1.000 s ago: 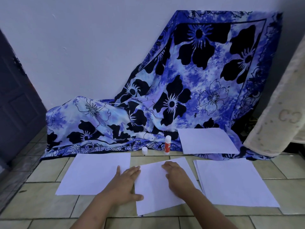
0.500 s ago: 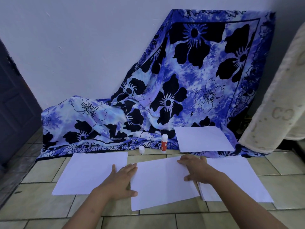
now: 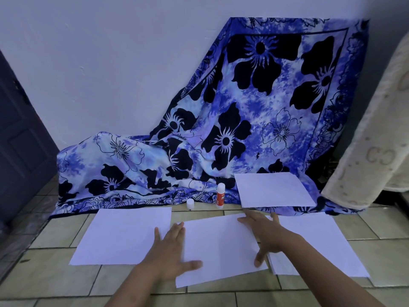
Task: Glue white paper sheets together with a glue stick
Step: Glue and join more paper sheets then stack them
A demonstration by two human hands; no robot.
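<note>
While both flat hands, left hand [image 3: 170, 251] and right hand [image 3: 265, 233], press the middle sheet [image 3: 219, 247], the glue stick [image 3: 220, 195] stands uncapped; pressing seems underway, other sheets remain.

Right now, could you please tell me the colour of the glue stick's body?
The glue stick is red, white-topped; best in head view.

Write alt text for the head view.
A person's left hand and right hand rest flat on a skewed white sheet on a tiled floor, between another sheet and a paper stack. Behind stand a glue stick, its cap and a blue floral cloth.
</note>
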